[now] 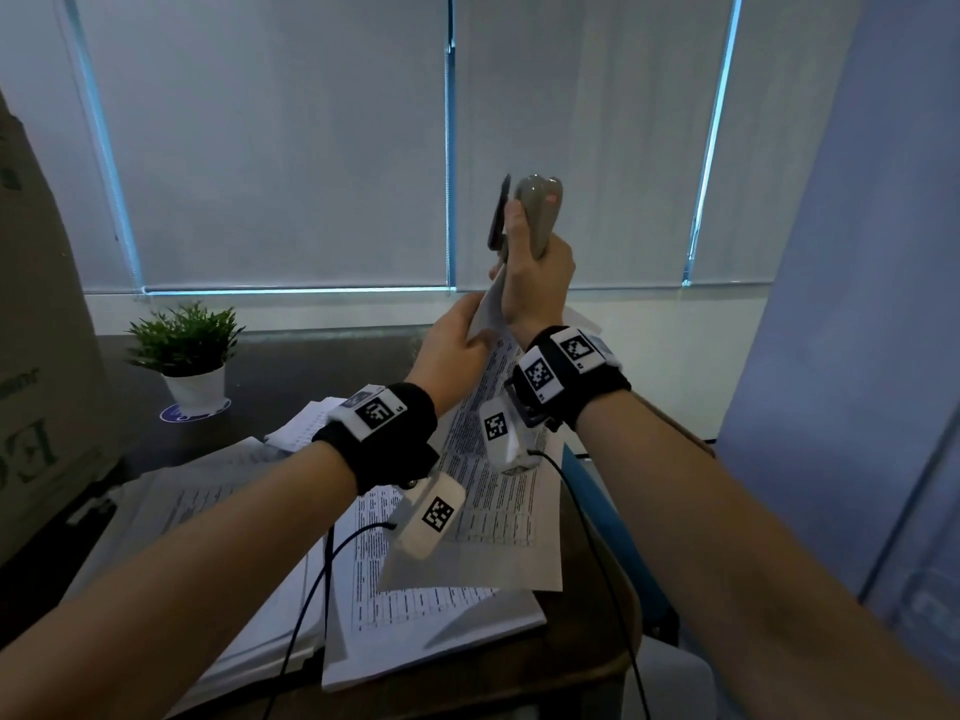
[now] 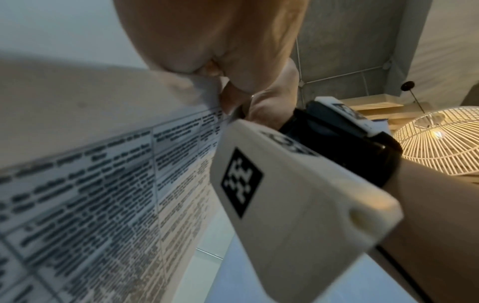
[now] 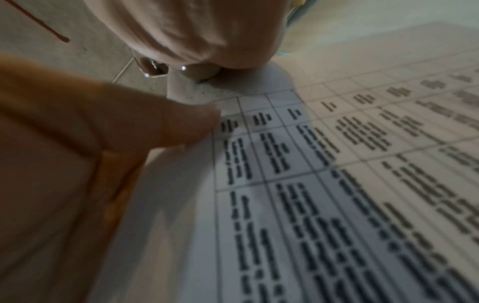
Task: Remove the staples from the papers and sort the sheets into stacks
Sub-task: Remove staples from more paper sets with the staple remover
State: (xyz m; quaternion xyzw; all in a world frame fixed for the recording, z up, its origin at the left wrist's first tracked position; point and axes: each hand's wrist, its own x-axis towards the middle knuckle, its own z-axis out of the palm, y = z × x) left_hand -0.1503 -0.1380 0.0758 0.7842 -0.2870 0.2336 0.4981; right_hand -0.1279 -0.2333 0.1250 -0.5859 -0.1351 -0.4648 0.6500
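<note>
Both forearms reach up from the lower edge of the head view, each with a black wristband carrying white coded tags and a cabled camera.

Left hand [image 1: 451, 350]: raised above the desk [image 1: 291, 366], thumb and fingers pinching the upper part of a printed set of papers [image 1: 498, 491]. The papers hang from that grip in mid-air, well clear of the desk, their lower edge over the stacks. The left wrist view shows the thumb [image 2: 230, 100] pressed against the sheet's top corner; the other fingers are behind the paper and cannot be judged.

Right hand [image 1: 537, 283]: just above the left, fingers curled tightly round a grey stapler [image 1: 540, 215] held upright. Its dark lower arm stands apart from the body at the top. The tool's lower end meets the top corner of the papers; the exact contact is hidden by the hand.

On the desk below: two stacks [image 1: 415, 631] of printed sheets side by side, plus further loose sheets behind them. A potted plant [image 1: 189, 350] stands at the desk's far left, and a cardboard box [image 1: 36, 356] beside it. Closed blinds [image 1: 291, 137] fill the background.
</note>
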